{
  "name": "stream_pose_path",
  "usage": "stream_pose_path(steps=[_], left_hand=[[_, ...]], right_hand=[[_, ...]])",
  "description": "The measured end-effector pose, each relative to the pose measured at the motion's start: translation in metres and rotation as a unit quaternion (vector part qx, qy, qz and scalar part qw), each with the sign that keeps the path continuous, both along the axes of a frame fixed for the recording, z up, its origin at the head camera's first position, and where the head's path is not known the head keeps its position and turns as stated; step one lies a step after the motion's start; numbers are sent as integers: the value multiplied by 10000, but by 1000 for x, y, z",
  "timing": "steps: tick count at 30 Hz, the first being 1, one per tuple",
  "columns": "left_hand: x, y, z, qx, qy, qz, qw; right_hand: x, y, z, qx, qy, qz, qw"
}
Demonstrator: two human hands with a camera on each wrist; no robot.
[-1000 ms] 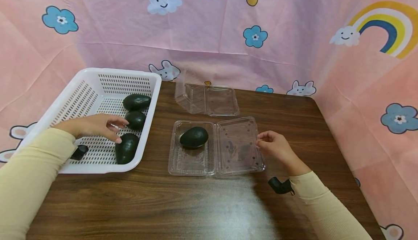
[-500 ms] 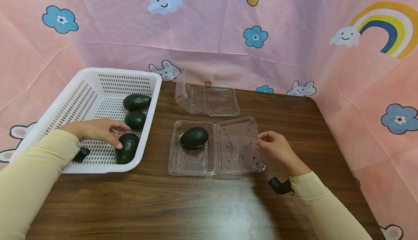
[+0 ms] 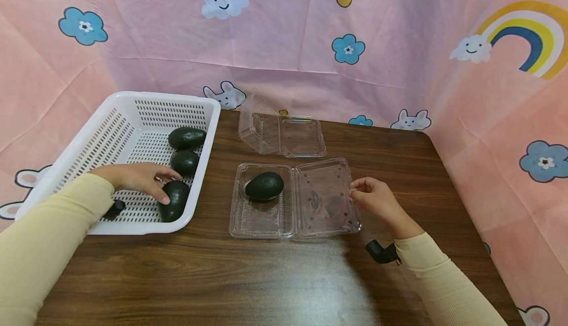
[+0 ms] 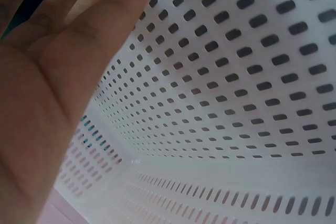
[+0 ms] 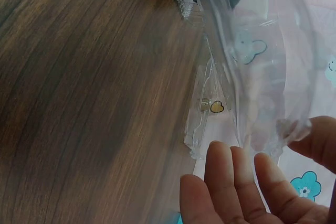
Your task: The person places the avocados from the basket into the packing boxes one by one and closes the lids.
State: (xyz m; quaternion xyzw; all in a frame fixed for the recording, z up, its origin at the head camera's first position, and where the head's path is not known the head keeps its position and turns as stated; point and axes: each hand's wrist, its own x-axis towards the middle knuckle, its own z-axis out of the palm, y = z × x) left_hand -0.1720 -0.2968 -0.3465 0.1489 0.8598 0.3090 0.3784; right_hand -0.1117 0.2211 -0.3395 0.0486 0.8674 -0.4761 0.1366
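Observation:
My left hand (image 3: 138, 180) reaches into a white basket (image 3: 206, 168), its thumb and fingers spread around the near dark green avocado (image 3: 175, 207). In the left wrist view the palm and fingers (image 4: 100, 24) lie over the slotted basket floor, with the avocado mostly hidden. My right hand (image 3: 377, 199) pinches the outer edge of the clear clamshell lid (image 3: 324, 193) between thumb and fingers. The right wrist view shows that lid (image 5: 262, 77) tilted up from the table. One avocado (image 3: 265, 186) lies in the clamshell's tray (image 3: 262, 225).
Two more avocados, one round (image 3: 184, 163) and one longer (image 3: 187, 138), sit along the basket's right side. A second clear clamshell (image 3: 302, 138) stands open at the back of the wooden table (image 3: 266, 281). Pink patterned cloth (image 3: 284, 35) hangs behind and on both sides.
My left hand has moved a little right and down, from above the near avocado to around its far end. The right hand and the lid stay where they were.

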Motion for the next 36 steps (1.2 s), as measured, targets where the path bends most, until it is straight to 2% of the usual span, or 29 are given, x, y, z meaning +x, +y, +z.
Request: stream_pose_path(steps=[9, 18, 28, 36], left_hand=[[-3, 6, -2, -46, -205, -64, 9998], [-4, 10, -2, 77, -689, 170, 9975], [-3, 13, -1, 28, -618, 107, 9980], [-1, 15, 1, -303, -205, -79, 9993]], right_hand=[[0, 0, 0, 5, -39, -1, 10000], [0, 0, 0, 71, 38, 14, 10000], [0, -1, 2, 52, 23, 9, 10000], [1, -1, 2, 57, 32, 1, 10000]])
